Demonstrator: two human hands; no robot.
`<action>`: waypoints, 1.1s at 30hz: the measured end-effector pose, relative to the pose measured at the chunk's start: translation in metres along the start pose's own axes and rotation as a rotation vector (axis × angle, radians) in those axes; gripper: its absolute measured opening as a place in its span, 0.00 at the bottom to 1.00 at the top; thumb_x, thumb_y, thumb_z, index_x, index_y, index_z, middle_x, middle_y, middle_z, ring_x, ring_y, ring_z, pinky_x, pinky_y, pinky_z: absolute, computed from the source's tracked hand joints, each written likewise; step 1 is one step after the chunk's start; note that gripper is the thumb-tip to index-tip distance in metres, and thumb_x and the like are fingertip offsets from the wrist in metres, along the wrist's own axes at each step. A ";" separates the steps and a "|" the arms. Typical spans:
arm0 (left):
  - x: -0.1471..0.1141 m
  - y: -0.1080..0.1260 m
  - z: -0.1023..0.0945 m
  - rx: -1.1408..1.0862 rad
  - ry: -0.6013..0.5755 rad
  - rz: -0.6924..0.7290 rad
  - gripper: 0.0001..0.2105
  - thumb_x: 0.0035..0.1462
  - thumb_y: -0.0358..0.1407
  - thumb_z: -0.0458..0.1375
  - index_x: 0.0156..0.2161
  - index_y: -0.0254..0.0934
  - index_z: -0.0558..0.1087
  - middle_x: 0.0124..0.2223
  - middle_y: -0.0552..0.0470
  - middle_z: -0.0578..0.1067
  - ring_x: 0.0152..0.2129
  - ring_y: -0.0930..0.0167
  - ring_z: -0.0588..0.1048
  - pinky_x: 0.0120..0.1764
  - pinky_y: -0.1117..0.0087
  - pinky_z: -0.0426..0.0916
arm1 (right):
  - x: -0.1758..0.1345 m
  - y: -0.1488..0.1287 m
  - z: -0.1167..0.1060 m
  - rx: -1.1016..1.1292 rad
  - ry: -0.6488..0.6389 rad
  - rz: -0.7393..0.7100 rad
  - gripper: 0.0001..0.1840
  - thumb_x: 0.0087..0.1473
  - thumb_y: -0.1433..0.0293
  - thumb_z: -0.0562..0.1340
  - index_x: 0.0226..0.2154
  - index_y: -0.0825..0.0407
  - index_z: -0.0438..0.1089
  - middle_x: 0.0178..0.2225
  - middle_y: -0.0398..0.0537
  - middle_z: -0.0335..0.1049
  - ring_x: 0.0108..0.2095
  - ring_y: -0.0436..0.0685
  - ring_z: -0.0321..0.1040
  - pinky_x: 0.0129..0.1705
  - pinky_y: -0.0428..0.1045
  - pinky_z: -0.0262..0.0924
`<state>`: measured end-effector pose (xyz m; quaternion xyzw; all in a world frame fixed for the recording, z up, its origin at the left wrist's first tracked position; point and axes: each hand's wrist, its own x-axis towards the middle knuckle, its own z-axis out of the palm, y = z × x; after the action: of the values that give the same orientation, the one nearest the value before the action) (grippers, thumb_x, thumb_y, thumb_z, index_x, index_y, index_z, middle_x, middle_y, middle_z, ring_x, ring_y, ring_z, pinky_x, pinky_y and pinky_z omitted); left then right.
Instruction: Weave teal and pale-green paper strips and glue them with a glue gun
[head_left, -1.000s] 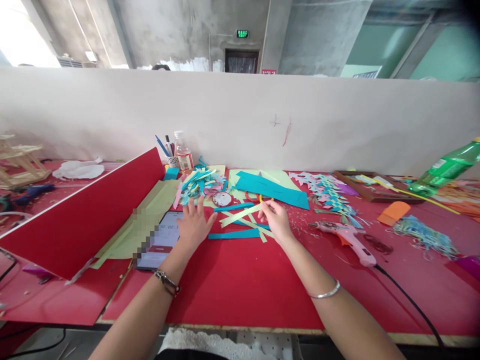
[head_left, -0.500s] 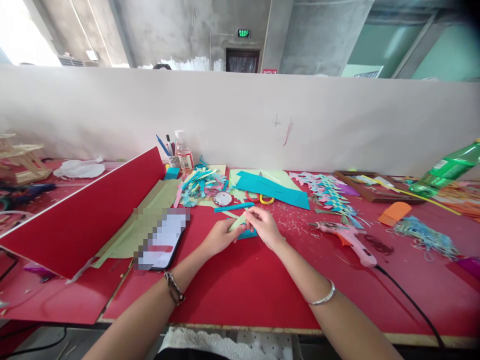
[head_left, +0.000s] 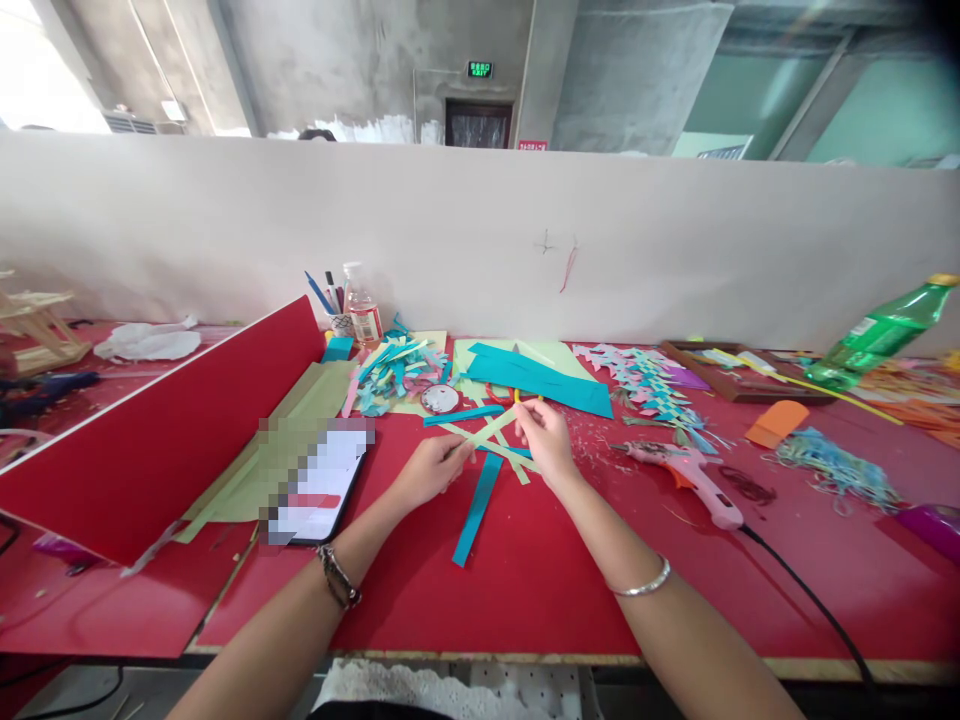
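A phone [head_left: 330,490] lies left of the pale green strip [head_left: 492,428], whose left end the left hand [head_left: 431,472] pinches. A blue strip [head_left: 475,520] lies on the pale green strip's near side, on the red table [head_left: 555,590]. The right hand [head_left: 547,442] grips its right end; a pink glue gun [head_left: 694,475] lies farther right of it.

We find a paper strip [head_left: 491,428] between the left hand [head_left: 431,470] and the right hand [head_left: 546,440], with a loose strip [head_left: 478,512] in front on the counter [head_left: 555,600]. Left of the hands we note a phone [head_left: 330,490], then a standing board [head_left: 172,430]. Behind the hands lies a broad sheet [head_left: 536,380], a pile of cuttings [head_left: 401,370] to its left. Rightward we record a glue gun [head_left: 686,475], a thread bundle [head_left: 836,470] farther right, and a tray [head_left: 772,397] behind both. A partition [head_left: 450,220] stands at the back.
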<state>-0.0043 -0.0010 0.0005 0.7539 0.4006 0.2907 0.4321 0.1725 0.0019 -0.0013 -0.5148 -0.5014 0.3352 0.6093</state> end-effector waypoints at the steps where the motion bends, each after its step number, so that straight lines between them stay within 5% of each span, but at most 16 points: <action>1: 0.000 -0.001 0.000 0.011 0.006 -0.003 0.17 0.56 0.47 0.43 0.26 0.36 0.62 0.17 0.62 0.58 0.11 0.79 0.59 0.15 0.78 0.53 | 0.001 0.000 -0.002 -0.001 0.019 -0.002 0.14 0.46 0.59 0.57 0.20 0.52 0.60 0.14 0.36 0.55 0.16 0.46 0.52 0.18 0.43 0.48; 8: 0.001 -0.002 0.000 0.088 0.004 0.013 0.20 0.56 0.48 0.43 0.24 0.35 0.64 0.16 0.60 0.58 0.13 0.77 0.60 0.18 0.76 0.55 | 0.008 0.002 -0.015 0.019 0.210 -0.012 0.14 0.47 0.58 0.56 0.21 0.51 0.58 0.16 0.35 0.53 0.16 0.45 0.49 0.18 0.43 0.45; 14: -0.002 -0.001 -0.003 0.434 0.244 0.148 0.15 0.51 0.46 0.52 0.40 0.37 0.65 0.35 0.51 0.69 0.31 0.69 0.68 0.32 0.70 0.62 | 0.011 0.008 -0.012 0.048 0.209 0.017 0.13 0.45 0.59 0.56 0.21 0.51 0.59 0.16 0.36 0.55 0.16 0.45 0.50 0.18 0.43 0.47; 21: -0.006 0.007 -0.013 0.558 -0.154 0.404 0.12 0.51 0.43 0.54 0.38 0.39 0.71 0.38 0.49 0.67 0.37 0.68 0.67 0.41 0.69 0.62 | 0.018 0.028 -0.014 0.048 0.229 0.052 0.09 0.45 0.62 0.52 0.29 0.50 0.58 0.20 0.38 0.56 0.19 0.48 0.57 0.25 0.46 0.57; 24: -0.005 0.004 -0.013 0.601 -0.216 0.400 0.17 0.47 0.44 0.58 0.43 0.40 0.70 0.42 0.48 0.66 0.40 0.65 0.66 0.44 0.66 0.62 | 0.019 0.030 -0.014 -0.021 0.224 0.018 0.11 0.45 0.64 0.52 0.34 0.49 0.58 0.27 0.42 0.60 0.26 0.50 0.60 0.29 0.47 0.59; 28: -0.004 -0.003 -0.015 0.668 -0.183 0.354 0.20 0.45 0.43 0.59 0.45 0.42 0.69 0.46 0.47 0.64 0.44 0.62 0.63 0.47 0.61 0.59 | 0.013 0.022 -0.010 -0.127 0.087 -0.079 0.18 0.46 0.68 0.53 0.43 0.49 0.58 0.33 0.45 0.62 0.32 0.52 0.61 0.36 0.49 0.58; 33: -0.002 -0.007 -0.019 0.685 -0.207 0.349 0.19 0.50 0.43 0.56 0.49 0.44 0.67 0.48 0.47 0.63 0.45 0.62 0.61 0.48 0.60 0.58 | 0.001 0.016 -0.007 -0.305 -0.304 -0.186 0.27 0.40 0.72 0.60 0.47 0.47 0.60 0.34 0.45 0.64 0.36 0.54 0.62 0.42 0.52 0.57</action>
<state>-0.0234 0.0072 0.0028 0.9364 0.2947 0.1317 0.1377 0.1812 0.0049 -0.0164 -0.4961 -0.6777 0.2715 0.4700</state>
